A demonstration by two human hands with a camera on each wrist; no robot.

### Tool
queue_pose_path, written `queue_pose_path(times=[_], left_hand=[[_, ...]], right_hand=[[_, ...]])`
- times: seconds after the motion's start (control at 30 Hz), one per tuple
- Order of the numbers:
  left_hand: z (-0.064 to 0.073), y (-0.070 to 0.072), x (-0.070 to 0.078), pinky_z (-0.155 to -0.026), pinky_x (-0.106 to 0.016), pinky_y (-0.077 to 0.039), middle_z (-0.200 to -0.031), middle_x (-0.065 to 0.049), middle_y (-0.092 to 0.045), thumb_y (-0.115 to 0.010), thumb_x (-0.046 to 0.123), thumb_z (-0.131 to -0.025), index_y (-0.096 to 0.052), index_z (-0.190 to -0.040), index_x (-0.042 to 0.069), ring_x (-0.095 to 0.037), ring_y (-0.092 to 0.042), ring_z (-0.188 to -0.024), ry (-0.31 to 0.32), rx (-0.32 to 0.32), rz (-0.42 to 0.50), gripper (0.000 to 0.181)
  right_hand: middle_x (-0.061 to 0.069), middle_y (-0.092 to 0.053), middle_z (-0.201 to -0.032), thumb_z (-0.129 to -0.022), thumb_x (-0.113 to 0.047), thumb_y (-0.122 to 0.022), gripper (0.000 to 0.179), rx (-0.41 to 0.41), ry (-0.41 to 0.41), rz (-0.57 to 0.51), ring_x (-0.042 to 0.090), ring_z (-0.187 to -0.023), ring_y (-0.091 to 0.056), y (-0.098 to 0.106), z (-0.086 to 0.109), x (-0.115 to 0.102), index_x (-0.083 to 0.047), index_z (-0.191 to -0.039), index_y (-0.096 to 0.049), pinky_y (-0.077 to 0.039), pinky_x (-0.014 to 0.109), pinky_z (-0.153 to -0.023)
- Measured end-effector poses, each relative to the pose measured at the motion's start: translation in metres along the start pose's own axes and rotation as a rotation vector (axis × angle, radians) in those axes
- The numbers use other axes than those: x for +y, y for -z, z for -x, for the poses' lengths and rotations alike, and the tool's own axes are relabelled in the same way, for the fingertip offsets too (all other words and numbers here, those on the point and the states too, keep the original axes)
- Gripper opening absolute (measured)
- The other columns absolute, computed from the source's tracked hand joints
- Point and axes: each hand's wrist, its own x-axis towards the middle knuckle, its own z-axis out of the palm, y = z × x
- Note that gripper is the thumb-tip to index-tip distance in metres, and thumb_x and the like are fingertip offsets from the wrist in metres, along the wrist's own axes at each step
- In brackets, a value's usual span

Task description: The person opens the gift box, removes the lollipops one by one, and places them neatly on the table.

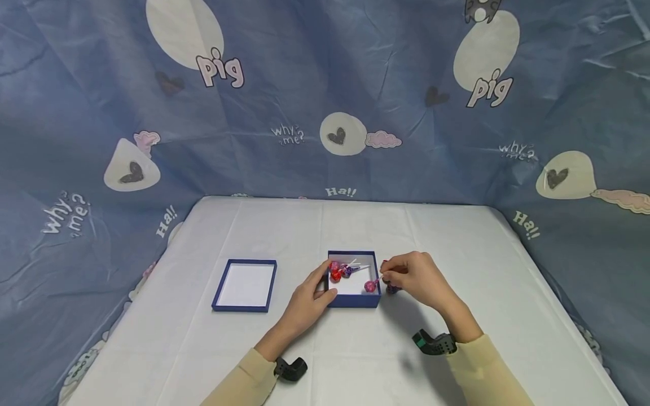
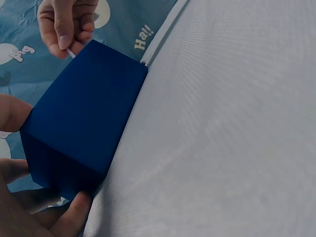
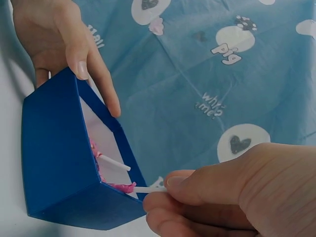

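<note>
We note the left hand (image 1: 303,299) gripping the blue box (image 1: 354,301) at its left side, presumably to steady it, while the right hand (image 1: 416,279) pinches a pink-wrapped lollipop (image 1: 371,286) by its stick, likely for control, head at the box's right rim.

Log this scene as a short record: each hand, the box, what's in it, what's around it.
Left hand: the hand grips the left end of the blue box
Right hand: the hand pinches a pink lollipop by its stick
Box: open at the top, white inside
Contents: several wrapped lollipops at the left; exact count unclear
Left of box: shallow blue-rimmed tray, possibly its lid
Right of box: dark-wrapped candy, partly hidden by the right hand
Surface: white cloth
</note>
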Motion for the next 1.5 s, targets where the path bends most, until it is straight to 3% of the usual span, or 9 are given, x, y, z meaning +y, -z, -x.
queue_pose_path(times=[0.2, 0.43, 0.73, 0.93, 1.27, 1.5], left_hand=[[0.000, 0.001, 0.001, -0.114, -0.042, -0.037, -0.161, -0.003, -0.035, -0.065, 0.030, -0.098, -0.032, -0.160, 0.023, -0.021, -0.034, -0.145, 0.008, -0.005, -0.005, 0.070], [0.000, 0.001, 0.001, -0.113, -0.042, -0.037, -0.161, -0.003, -0.035, -0.065, 0.031, -0.098, -0.032, -0.159, 0.023, -0.021, -0.034, -0.145, 0.012, -0.006, -0.008, 0.070], [-0.001, 0.001, -0.001, -0.112, -0.040, -0.039, -0.160, -0.004, -0.035, -0.066, 0.028, -0.098, -0.033, -0.159, 0.022, -0.020, -0.035, -0.144, 0.007, -0.001, -0.007, 0.070], [0.000, 0.001, 0.001, -0.110, -0.039, -0.041, -0.160, -0.004, -0.035, -0.065, 0.028, -0.098, -0.033, -0.159, 0.021, -0.021, -0.035, -0.144, 0.008, -0.007, 0.005, 0.070], [0.000, 0.001, 0.000, -0.110, -0.039, -0.042, -0.160, -0.004, -0.035, -0.065, 0.028, -0.098, -0.033, -0.159, 0.020, -0.021, -0.036, -0.144, 0.007, -0.003, 0.008, 0.070], [0.001, 0.000, 0.000, -0.110, -0.040, -0.041, -0.160, -0.004, -0.035, -0.065, 0.030, -0.098, -0.033, -0.159, 0.020, -0.022, -0.035, -0.144, 0.010, -0.006, -0.002, 0.070]], right_hand=[[-0.005, -0.076, -0.094, -0.090, -0.013, -0.075, 0.007, 0.018, 0.008, -0.020, 0.008, -0.082, -0.071, 0.006, 0.002, -0.001, -0.014, -0.095, -0.081, -0.058, 0.028, -0.068], [-0.009, -0.075, -0.090, -0.091, -0.014, -0.075, 0.011, 0.048, -0.006, -0.025, 0.008, -0.079, -0.071, 0.015, 0.008, -0.005, -0.022, -0.094, -0.081, -0.058, 0.030, -0.066], [-0.008, -0.074, -0.083, -0.093, -0.017, -0.074, 0.007, 0.084, -0.020, -0.001, 0.011, -0.074, -0.071, 0.029, 0.017, -0.007, -0.018, -0.096, -0.080, -0.058, 0.033, -0.064], [-0.011, -0.073, -0.079, -0.092, -0.017, -0.075, 0.008, 0.097, -0.037, 0.010, 0.009, -0.072, -0.070, 0.033, 0.024, -0.002, -0.025, -0.094, -0.079, -0.057, 0.033, -0.064], [-0.007, -0.075, -0.084, -0.092, -0.016, -0.075, 0.008, 0.101, -0.077, -0.013, 0.013, -0.074, -0.072, 0.032, 0.034, 0.012, -0.023, -0.096, -0.079, -0.058, 0.034, -0.068], [-0.009, -0.073, -0.078, -0.092, -0.018, -0.076, 0.007, 0.090, -0.133, -0.016, 0.018, -0.075, -0.071, 0.027, 0.040, 0.024, -0.019, -0.098, -0.080, -0.057, 0.036, -0.069]])
